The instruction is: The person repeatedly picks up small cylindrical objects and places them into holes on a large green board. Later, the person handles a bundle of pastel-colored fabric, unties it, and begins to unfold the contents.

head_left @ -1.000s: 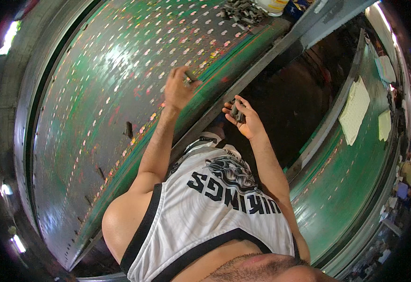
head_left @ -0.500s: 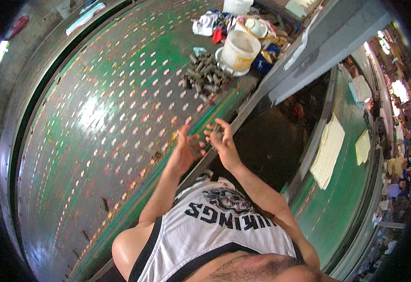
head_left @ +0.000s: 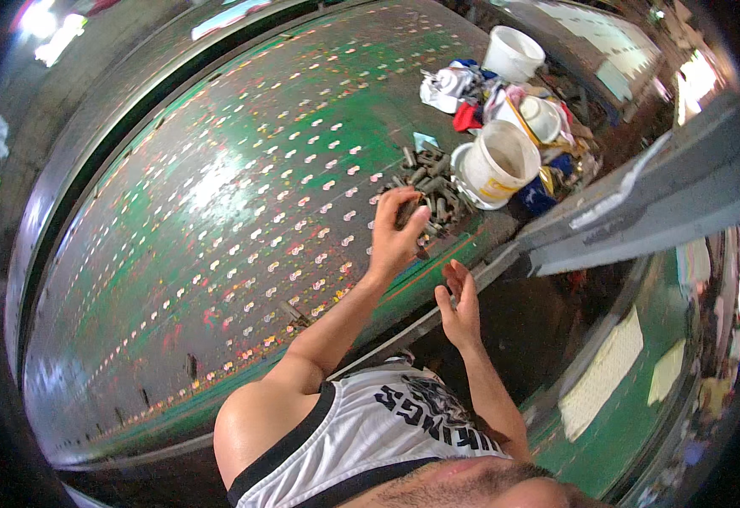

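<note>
A heap of small grey-brown cylindrical pieces (head_left: 439, 206) lies on the large green and grey sheet-like surface, below a white bucket. My left hand (head_left: 395, 233) reaches over the heap's near edge, fingers curved and thumb apart. I see nothing held in it. Lower and to the right, my right hand (head_left: 461, 305) hovers past the surface's edge over a dark gap. Its fingers are stretched and the thumb stands off, with no object visible in it. The green and grey surface (head_left: 243, 262) has rows of small pale marks.
Behind the heap stand a white bucket (head_left: 505, 161) and a second white bucket (head_left: 512, 55), with crumpled cloths and wrappers (head_left: 454, 89) around them. A grey metal beam (head_left: 640, 195) crosses at right. Beyond the gap, a pale sheet (head_left: 602, 372) lies on another green surface.
My left hand has moved up and right to the heap. My right hand has shifted right and lower; the small dark piece at its fingers no longer shows. The view has turned.
</note>
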{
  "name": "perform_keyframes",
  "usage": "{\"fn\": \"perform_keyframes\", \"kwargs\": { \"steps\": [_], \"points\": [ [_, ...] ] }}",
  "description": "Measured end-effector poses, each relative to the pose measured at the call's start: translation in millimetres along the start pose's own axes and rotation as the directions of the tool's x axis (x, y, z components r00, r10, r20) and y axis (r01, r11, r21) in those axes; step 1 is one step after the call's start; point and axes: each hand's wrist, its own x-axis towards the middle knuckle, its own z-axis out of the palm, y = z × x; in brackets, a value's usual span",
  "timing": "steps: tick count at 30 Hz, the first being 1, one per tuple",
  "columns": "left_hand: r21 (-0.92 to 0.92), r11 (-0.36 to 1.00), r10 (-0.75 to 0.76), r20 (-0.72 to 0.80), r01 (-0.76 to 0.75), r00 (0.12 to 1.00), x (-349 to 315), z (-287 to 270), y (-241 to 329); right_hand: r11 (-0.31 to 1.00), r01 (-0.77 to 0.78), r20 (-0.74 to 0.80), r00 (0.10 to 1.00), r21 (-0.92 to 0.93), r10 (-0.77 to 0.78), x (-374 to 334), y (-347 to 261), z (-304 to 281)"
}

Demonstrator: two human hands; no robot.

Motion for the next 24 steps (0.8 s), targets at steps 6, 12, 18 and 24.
{"fn": "perform_keyframes", "kwargs": {
  "steps": [6, 12, 18, 24],
  "points": [
    [0.75, 0.55, 0.073, 0.394, -0.366, 0.916, 18.7, 44.5, -73.9, 0.998, -0.062, 0.094, 0.994, -0.002, 0.062, 0.6, 22.0, -21.4],
    [0.726, 0.548, 0.178, 0.383, -0.415, 0.906, 1.3, 53.1, -108.4, 0.986, -0.091, 0.299, 0.946, -0.138, 0.129, 15.2, 38.4, -61.3],
    [0.719, 0.554, 0.221, 0.359, -0.42, 0.907, 2.6, 54.4, -102.9, 0.98, 0.019, 0.469, 0.88, -0.2, 0.079, 47.3, 52.9, -82.8],
    [0.67, 0.592, 0.292, 0.34, -0.448, 0.894, 5.3, 51.2, -101.3, 0.996, 0.05, 0.464, 0.886, -0.071, -0.011, 55.4, 76.2, -69.2]
  ]
}}
